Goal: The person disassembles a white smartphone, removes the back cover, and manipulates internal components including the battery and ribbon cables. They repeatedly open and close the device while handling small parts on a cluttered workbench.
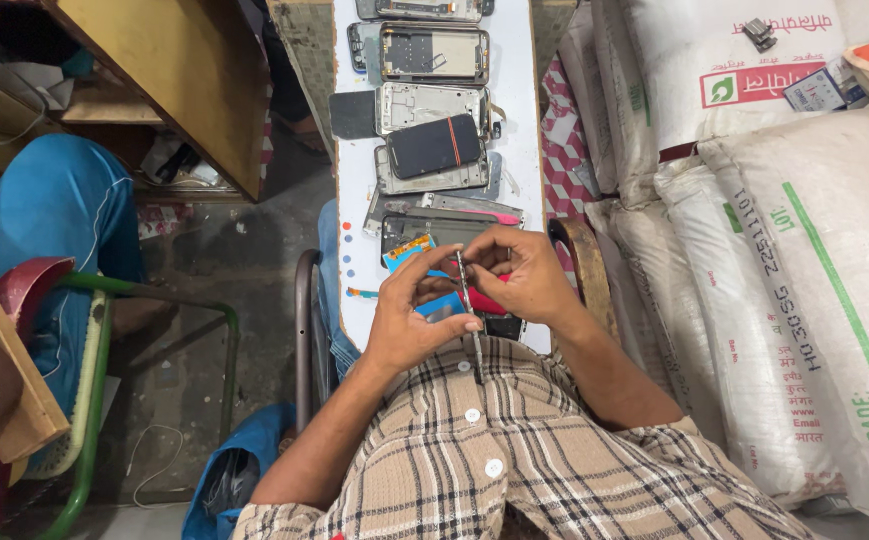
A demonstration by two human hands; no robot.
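My left hand (410, 318) and my right hand (519, 276) meet over the near end of a narrow white board (516, 150). Between them they hold a thin metal tool (466, 300), upright, its lower end toward my checked shirt. Under the hands lies a phone part with blue and red showing (432, 303); my right hand covers most of the red piece. Which hand grips the phone part I cannot tell. Just beyond my fingers sits a dark phone frame (424, 228).
Several stripped phone frames (432, 55) and a black phone with a red stripe (436, 145) lie along the board. White sacks (804, 260) are stacked at my right. A person in blue (54, 210) sits at left by a wooden table (184, 70) and a green-framed chair (94, 390).
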